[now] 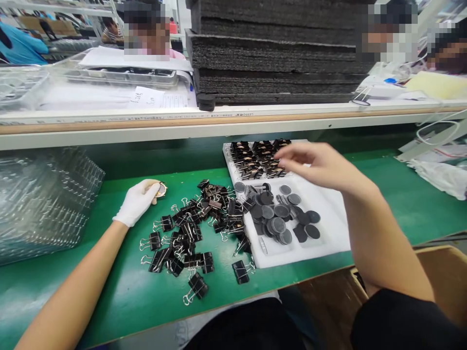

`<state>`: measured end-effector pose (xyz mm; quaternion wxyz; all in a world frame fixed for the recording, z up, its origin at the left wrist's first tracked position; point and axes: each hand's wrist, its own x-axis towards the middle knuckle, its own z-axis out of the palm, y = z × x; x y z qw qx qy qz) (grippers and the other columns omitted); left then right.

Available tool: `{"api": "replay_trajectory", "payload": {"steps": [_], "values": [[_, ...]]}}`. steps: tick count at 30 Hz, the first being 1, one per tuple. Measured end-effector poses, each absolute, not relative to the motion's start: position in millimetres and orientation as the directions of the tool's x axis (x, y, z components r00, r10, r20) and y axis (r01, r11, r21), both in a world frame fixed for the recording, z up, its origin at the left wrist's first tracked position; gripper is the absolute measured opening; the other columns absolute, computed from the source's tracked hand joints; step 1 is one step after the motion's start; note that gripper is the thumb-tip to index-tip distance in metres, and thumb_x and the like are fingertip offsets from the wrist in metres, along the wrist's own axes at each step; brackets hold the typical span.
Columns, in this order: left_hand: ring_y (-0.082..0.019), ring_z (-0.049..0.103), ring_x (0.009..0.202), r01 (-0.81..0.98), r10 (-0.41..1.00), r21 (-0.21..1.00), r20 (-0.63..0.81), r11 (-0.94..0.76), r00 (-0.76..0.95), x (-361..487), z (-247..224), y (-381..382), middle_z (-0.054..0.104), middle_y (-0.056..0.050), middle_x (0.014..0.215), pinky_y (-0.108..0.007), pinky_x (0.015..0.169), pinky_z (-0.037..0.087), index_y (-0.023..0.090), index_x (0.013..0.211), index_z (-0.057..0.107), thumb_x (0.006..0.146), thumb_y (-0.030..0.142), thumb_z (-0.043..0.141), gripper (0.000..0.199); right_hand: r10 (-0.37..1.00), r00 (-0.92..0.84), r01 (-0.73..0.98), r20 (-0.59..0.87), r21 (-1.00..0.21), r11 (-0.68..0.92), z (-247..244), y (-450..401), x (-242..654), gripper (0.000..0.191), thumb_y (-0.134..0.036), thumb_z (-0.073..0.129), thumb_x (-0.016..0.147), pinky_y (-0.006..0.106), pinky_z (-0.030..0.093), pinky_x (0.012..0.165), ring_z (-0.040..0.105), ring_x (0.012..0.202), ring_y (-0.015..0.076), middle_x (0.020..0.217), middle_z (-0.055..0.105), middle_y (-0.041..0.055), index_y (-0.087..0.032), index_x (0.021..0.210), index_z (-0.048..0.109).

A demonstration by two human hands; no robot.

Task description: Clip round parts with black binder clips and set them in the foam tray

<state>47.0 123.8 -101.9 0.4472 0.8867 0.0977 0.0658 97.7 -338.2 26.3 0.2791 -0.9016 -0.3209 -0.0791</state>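
My left hand [136,201], in a white glove, pinches a small round gold-rimmed piece [161,190], like a watch case, above the green table. My bare right hand [314,163] hovers at the near right side of a white foam tray [226,154] filled with rows of black binder clips [251,158]. Its fingers are stretched out and slightly apart, with nothing visible between them. Between my hands lies a heap of loose binder clips [189,231]. Dark round discs [278,225] lie piled in a second white foam tray [335,214] below my right hand.
Stacked clear plastic trays [47,204] stand at the left. A shelf [146,126] crosses above the table, bearing thick black foam sheets [277,63] and papers [160,99]. A cardboard box [441,272] sits at lower right. Other people sit beyond the shelf.
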Motion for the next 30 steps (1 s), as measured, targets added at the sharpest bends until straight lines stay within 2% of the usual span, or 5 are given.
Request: {"api": "replay_trajectory", "payload": {"steps": [3,7,17,25,30], "values": [[-0.011,0.053,0.062,0.136,0.326,0.923,-0.012,-0.36,0.945,46.5,-94.5,116.5,0.068,-0.003,0.086,-0.024,0.058,0.043,0.016,0.109,0.067,0.081,0.049,0.067,0.044,0.651,0.759,0.606,0.007,-0.375,-0.702,-11.7,-363.3,98.0,0.023,-0.039,0.067,0.089,0.04,0.059,0.067,0.07,0.075,0.0242,0.092,0.074,0.0063,-0.024,0.104,0.076],[-0.007,0.048,0.062,0.03,0.317,1.0,-0.027,-0.003,0.948,37.2,-66.1,92.9,0.062,-0.001,0.088,-0.021,0.055,0.038,0.016,0.112,0.066,0.078,0.042,0.075,0.044,0.61,0.793,0.562,-0.013,-0.373,-0.739,-49.2,-363.9,94.9,0.051,-0.043,0.072,0.087,0.046,0.06,0.083,0.069,0.088,0.0265,0.111,0.068,0.0106,-0.024,0.135,0.067],[-0.018,0.068,0.085,-0.056,-0.133,0.938,0.011,-0.343,0.991,17.0,15.2,9.5,0.073,-0.008,0.11,-0.029,0.07,0.058,0.019,0.123,0.069,0.092,0.053,0.067,0.046,0.656,0.753,0.583,0.047,-0.509,-0.633,-40.2,-361.8,106.3,0.031,-0.042,0.055,0.099,0.041,0.056,0.078,0.07,0.09,0.0244,0.103,0.074,0.0081,-0.021,0.112,0.075],[-0.017,0.071,0.087,-0.161,-0.32,0.71,-0.095,-0.686,0.943,21.4,13.0,17.8,0.077,0.0,0.113,-0.029,0.081,0.058,0.027,0.119,0.073,0.097,0.051,0.055,0.037,0.39,0.547,0.791,0.741,-0.305,-0.53,26.2,-302.6,90.5,0.016,-0.036,0.063,0.1,0.045,0.06,0.086,0.071,0.093,0.0248,0.102,0.075,0.0057,-0.028,0.107,0.074],[-0.016,0.07,0.086,-0.179,-0.331,0.682,-0.098,-0.709,0.939,13.7,16.7,22.1,0.077,0.001,0.114,-0.027,0.078,0.055,0.027,0.124,0.071,0.1,0.048,0.05,0.038,0.385,0.415,0.756,0.824,-0.076,-0.651,92.5,-232.2,125.6,0.029,-0.041,0.048,0.108,0.048,0.052,0.103,0.063,0.119,0.0287,0.12,0.07,0.0114,-0.028,0.122,0.07]]}}
